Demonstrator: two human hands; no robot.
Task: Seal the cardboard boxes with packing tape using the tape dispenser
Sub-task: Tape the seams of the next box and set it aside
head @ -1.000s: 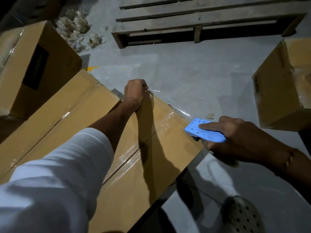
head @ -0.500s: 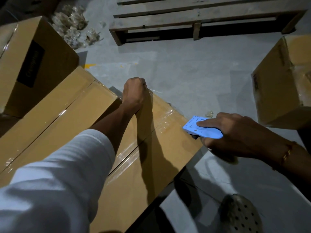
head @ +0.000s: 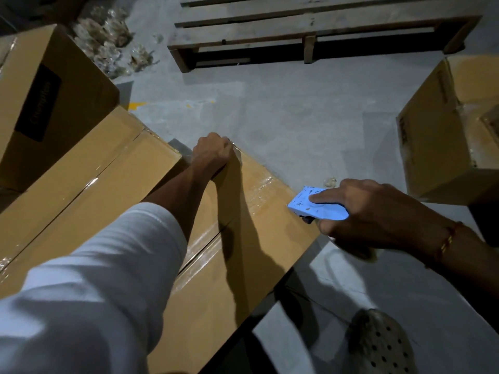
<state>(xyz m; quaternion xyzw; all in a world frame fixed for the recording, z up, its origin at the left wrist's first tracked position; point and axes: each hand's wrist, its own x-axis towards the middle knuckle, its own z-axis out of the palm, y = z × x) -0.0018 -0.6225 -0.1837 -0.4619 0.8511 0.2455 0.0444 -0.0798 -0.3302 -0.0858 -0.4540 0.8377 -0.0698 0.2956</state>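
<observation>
Looking down from my head camera, I am working on the cardboard box (head: 237, 265) right in front of me, and its long centre seam is already shining with tape. My left hand (head: 213, 152) is curling over the far corner, pinning down the end of a clear tape strip (head: 256, 184) that is running across the near end of the lid. My right hand (head: 378, 211) is gripping the blue tape dispenser (head: 316, 205) at the box's right edge, forefinger lying along its top. I judge this cross strip is nearly laid and needs cutting. The neighbouring box (head: 81, 184) on my left is showing tape too; whether the box on the right (head: 453, 130) is finished I cannot tell.
</observation>
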